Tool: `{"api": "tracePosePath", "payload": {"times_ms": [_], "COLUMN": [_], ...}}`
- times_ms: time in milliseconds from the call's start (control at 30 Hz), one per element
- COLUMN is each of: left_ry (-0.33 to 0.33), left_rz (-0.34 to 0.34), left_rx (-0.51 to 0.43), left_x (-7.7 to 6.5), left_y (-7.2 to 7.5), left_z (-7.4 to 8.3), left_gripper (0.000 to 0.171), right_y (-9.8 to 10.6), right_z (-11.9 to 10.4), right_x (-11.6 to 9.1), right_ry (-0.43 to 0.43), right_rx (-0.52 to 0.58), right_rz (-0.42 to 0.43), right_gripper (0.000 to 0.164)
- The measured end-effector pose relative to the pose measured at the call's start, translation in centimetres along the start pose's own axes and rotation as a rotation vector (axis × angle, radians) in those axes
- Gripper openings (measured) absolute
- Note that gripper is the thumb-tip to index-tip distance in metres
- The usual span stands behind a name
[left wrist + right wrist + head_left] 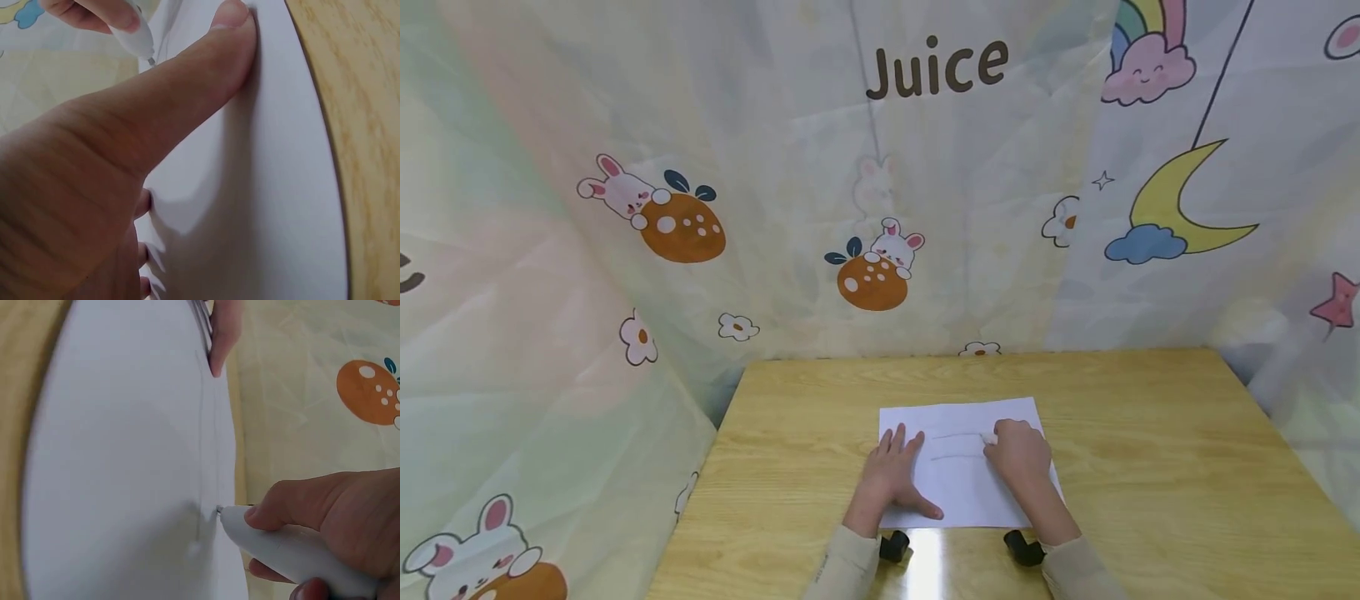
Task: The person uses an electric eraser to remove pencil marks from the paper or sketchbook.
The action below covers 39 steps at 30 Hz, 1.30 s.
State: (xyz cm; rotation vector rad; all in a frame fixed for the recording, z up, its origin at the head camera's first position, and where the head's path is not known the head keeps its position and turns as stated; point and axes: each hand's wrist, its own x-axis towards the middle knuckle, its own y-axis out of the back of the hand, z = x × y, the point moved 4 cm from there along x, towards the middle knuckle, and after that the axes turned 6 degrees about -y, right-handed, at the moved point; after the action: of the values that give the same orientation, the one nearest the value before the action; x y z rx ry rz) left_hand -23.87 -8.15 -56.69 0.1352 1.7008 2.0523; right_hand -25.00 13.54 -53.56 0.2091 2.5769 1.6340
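A sheet of white paper lies on the wooden table, with two faint, roughly parallel lines running across it. My left hand rests on the sheet's left part, fingers spread and thumb stretched out near the front edge. On the right side of the sheet, my right hand grips a thick white pen-shaped tool that narrows to a small grey tip. In the right wrist view, that tip is right at the paper, by the end of one line. The rear of the tool is hidden in the palm.
The wooden table extends on both sides of the paper. Behind it hangs a printed curtain with rabbits, oranges and a moon. Black wrist mounts sit below the hands, near the sheet's front edge.
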Motion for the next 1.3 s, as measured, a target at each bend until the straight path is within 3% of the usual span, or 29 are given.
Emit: {"api": "tracePosePath", "payload": {"times_ms": [233,500,700,1133,1300], "left_ry": [0.003,0.011,0.003,0.013,0.017], "left_rz": [0.023,0.006,-0.014,0.003,-0.010], "left_rx": [-0.011,-0.012,-0.010,-0.001,-0.017], "left_x": [-0.08,-0.04,-0.04,0.55,0.04], "left_y": [-0.04,-0.33,-0.38,-0.40,-0.02], "left_z": [0.09,0.03,0.23,-0.35,0.06], "left_gripper": [0.132,0.132,0.132,0.133,0.131], "right_y": [-0.04,-0.27,-0.28,0.00,0.01], "right_z": [0.00,-0.24,-0.09,-0.50,-0.29], "right_x": [0.01,0.08,-0.08,0.22,-0.21], "right_ry": [0.031,0.034,0.007,0.038,0.013], "right_rx": [0.010,0.005,-0.010,0.012,-0.007], "right_rz": [0.020,-0.006,-0.056,-0.003,-0.027], "right_gripper": [0.014,0.010,0.015,0.012,0.013]}}
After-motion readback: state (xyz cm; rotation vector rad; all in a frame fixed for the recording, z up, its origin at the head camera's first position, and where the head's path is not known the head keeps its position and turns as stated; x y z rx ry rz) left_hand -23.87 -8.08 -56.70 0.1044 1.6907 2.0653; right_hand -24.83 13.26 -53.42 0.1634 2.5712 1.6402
